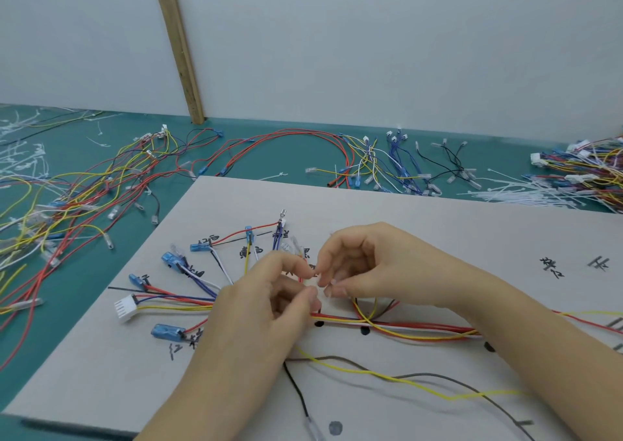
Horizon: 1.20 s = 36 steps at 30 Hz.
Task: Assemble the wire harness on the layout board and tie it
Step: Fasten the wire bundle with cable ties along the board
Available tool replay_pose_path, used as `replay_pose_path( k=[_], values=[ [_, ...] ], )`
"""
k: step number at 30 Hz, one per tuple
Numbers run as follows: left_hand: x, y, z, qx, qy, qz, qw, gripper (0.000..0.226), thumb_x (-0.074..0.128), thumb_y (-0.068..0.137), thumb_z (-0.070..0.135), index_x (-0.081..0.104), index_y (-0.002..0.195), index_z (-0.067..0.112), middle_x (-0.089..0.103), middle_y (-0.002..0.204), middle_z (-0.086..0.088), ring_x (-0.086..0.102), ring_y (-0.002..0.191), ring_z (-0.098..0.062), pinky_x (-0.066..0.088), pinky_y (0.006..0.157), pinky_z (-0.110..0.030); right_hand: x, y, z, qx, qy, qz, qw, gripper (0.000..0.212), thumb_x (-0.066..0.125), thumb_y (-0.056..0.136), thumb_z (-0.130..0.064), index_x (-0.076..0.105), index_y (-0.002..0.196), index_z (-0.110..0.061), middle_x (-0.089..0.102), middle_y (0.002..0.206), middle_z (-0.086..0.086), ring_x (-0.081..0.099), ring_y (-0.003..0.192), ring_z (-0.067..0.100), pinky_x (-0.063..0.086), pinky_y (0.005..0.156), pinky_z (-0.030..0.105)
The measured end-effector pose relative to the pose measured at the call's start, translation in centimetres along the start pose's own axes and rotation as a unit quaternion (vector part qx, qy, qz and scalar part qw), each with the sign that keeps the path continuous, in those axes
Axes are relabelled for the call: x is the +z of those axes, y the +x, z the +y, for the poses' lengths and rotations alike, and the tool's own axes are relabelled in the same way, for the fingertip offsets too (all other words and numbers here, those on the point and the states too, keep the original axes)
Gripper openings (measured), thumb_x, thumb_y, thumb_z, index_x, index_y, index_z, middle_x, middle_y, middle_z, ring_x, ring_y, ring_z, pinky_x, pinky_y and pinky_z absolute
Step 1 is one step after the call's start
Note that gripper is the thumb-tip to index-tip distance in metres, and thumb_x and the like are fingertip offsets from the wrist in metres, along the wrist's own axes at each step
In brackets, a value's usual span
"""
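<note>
- Tying step, by the look of it: left hand (266,305) and right hand (357,268) pinching something small and pale (likely a tie) together.
- Wire bundle (397,327) on layout board (438,224), just under fingertips.
- Next: probably cinching snug.

Green table (84,322), layout board (438,224), loose wires (84,187), cable ties (526,194)

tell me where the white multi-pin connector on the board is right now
In the head view, the white multi-pin connector lies on the left part of the layout board, left of the left hand, between two blue terminals.
</note>
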<state>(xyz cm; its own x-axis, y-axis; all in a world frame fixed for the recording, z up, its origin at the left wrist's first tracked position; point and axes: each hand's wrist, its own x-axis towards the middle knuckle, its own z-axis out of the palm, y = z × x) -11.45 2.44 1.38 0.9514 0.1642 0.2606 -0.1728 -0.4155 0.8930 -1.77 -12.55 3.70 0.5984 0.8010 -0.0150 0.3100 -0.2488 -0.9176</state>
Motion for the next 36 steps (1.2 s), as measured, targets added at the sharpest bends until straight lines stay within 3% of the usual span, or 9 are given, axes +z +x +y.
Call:
replay_pose_path(
  k=[3, 7, 10, 13, 16, 18, 22, 30, 36],
  values=[
    [-0.4, 0.1, -0.4, -0.029, -0.029, -0.006, 0.999, 0.034, 0.063, 0.079, 0.008, 0.059, 0.084, 0.042, 0.07, 0.069, 0.009, 0.063, 0.06, -0.005, 0.05, 0.061, -0.022, -0.2, -0.1, 0.1, 0.007, 0.006, -0.01, 1.0, 0.036, 0.065, 0.076, 0.013, 0.061, 0.08, -0.022, 0.066, 0.077, -0.004, 0.061, 0.071, 0.005, 0.05, 0.072, 0.015],
    [-1.1, -0.3, -0.5, -0.03, -0.049, -0.03, 0.998, 0.038, 0.066, 0.078, 0.003, 0.067, 0.085, 0.04, 0.072, 0.073, 0.01, 0.065, 0.065, -0.004, 0.049, 0.063, -0.014, -0.5, -0.1, 0.0, 0.015, 0.021, -0.027, 0.999, 0.033, 0.064, 0.078, 0.012, 0.061, 0.084, -0.02, 0.068, 0.078, -0.004, 0.064, 0.074, 0.008, 0.051, 0.074, 0.017],
    [-1.4, -1.0, -0.5, -0.011, 0.019, -0.016, 1.0, 0.039, 0.071, 0.075, 0.01, 0.066, 0.08, 0.048, 0.069, 0.07, 0.019, 0.063, 0.067, -0.004, 0.048, 0.064, -0.013, -0.5, 0.0, 0.2, 0.025, 0.029, 0.0, 0.999, 0.03, 0.066, 0.078, 0.008, 0.061, 0.082, -0.022, 0.069, 0.077, -0.004, 0.064, 0.072, 0.01, 0.052, 0.072, 0.019],
    [-1.4, -1.9, -0.4, 0.056, 0.11, 0.02, 0.992, 0.03, 0.071, 0.07, 0.025, 0.062, 0.082, 0.051, 0.063, 0.068, 0.027, 0.058, 0.064, 0.006, 0.039, 0.058, 0.001, 0.0, 0.2, 0.6, 0.031, 0.004, 0.04, 0.999, 0.028, 0.068, 0.078, 0.001, 0.063, 0.078, -0.026, 0.066, 0.072, -0.006, 0.059, 0.071, 0.011, 0.048, 0.068, 0.022],
    [-1.2, -2.5, -0.7, 0.105, 0.172, 0.013, 0.979, 0.019, 0.065, 0.058, 0.021, 0.067, 0.07, 0.036, 0.055, 0.053, 0.029, 0.051, 0.063, 0.019, 0.033, 0.058, 0.009, 0.4, 0.5, 0.9, 0.049, -0.019, 0.064, 0.997, 0.027, 0.066, 0.078, -0.001, 0.062, 0.073, -0.027, 0.063, 0.067, -0.008, 0.055, 0.063, 0.008, 0.046, 0.062, 0.021],
    [-0.9, -2.8, -0.5, 0.132, 0.2, 0.01, 0.971, 0.017, 0.067, 0.054, 0.017, 0.066, 0.059, 0.033, 0.046, 0.06, 0.035, 0.044, 0.061, 0.023, 0.029, 0.058, 0.011, 0.6, 0.6, 0.9, 0.054, -0.036, 0.072, 0.995, 0.028, 0.064, 0.077, 0.0, 0.062, 0.071, -0.027, 0.061, 0.064, -0.01, 0.053, 0.06, 0.007, 0.046, 0.06, 0.018],
    [0.1, -3.3, -0.2, 0.165, 0.205, 0.013, 0.965, 0.006, 0.058, 0.062, 0.029, 0.061, 0.061, 0.034, 0.044, 0.055, 0.029, 0.044, 0.058, 0.007, 0.034, 0.056, 0.002, 1.1, 0.6, 0.9, 0.042, -0.09, 0.078, 0.992, 0.03, 0.06, 0.075, 0.001, 0.06, 0.07, -0.029, 0.059, 0.057, -0.014, 0.05, 0.053, 0.001, 0.042, 0.056, 0.011],
    [0.5, -2.3, 0.3, 0.21, 0.201, -0.001, 0.957, 0.02, 0.05, 0.069, 0.03, 0.069, 0.067, 0.025, 0.058, 0.068, 0.024, 0.046, 0.066, 0.008, 0.034, 0.066, 0.004, 1.1, 0.4, 0.7, 0.006, -0.109, 0.054, 0.993, 0.031, 0.061, 0.076, 0.001, 0.058, 0.074, -0.03, 0.058, 0.063, -0.012, 0.05, 0.056, 0.002, 0.041, 0.057, 0.009],
    [0.0, -1.9, 0.1, 0.093, 0.13, 0.026, 0.987, 0.016, 0.061, 0.069, 0.044, 0.062, 0.083, 0.035, 0.061, 0.08, 0.031, 0.05, 0.069, 0.017, 0.032, 0.063, 0.005, 0.1, 0.2, 0.7, -0.001, -0.001, 0.022, 1.0, 0.032, 0.069, 0.076, 0.003, 0.062, 0.075, -0.028, 0.068, 0.074, -0.003, 0.061, 0.069, 0.009, 0.05, 0.069, 0.017]
  ],
)
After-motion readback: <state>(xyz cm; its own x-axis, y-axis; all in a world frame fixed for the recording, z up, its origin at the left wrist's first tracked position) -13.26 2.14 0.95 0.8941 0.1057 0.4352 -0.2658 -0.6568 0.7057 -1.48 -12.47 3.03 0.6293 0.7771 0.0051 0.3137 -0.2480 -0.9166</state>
